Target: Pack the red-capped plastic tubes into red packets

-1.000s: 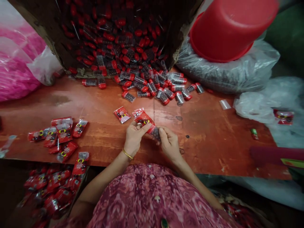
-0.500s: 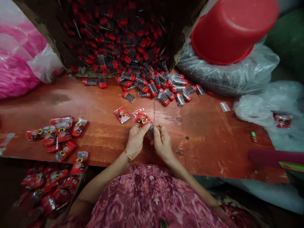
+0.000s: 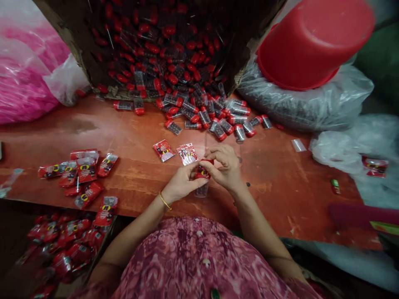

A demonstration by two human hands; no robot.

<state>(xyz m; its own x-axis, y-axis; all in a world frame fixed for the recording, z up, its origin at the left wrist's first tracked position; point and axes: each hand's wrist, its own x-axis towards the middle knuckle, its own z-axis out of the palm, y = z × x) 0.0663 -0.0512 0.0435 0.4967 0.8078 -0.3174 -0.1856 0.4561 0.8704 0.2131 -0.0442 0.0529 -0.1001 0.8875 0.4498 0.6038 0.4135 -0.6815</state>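
Between both hands is a small clear container [image 3: 201, 191] with dark pieces inside, its clear end toward my body. A red printed wrapper [image 3: 203, 171] goes around its upper part. My left hand [image 3: 180, 182], with a gold bangle at the wrist, pinches it from the left. My right hand [image 3: 227, 168] is closed on its upper right side, thumb across the wrapper; the fingers partly hide the red top end. Just beyond the hands lie flat red printed wrappers [image 3: 188, 155], with another flat wrapper [image 3: 163, 150] to their left.
A carton [image 3: 73, 45] spills red-capped containers [image 3: 190, 112] onto the table [image 3: 280, 178]. Wrapped containers [image 3: 87, 170] are piled at left, more in a box below. A red bucket [image 3: 311, 45] rests upside down on a bag [image 3: 327, 104]. A pink-filled bag [image 3: 28, 79] stands left.
The wrapper now sits around the container, whose clear end points toward me. My right hand has moved up over its top, and my left hand has turned inward. The whole view has shifted slightly.
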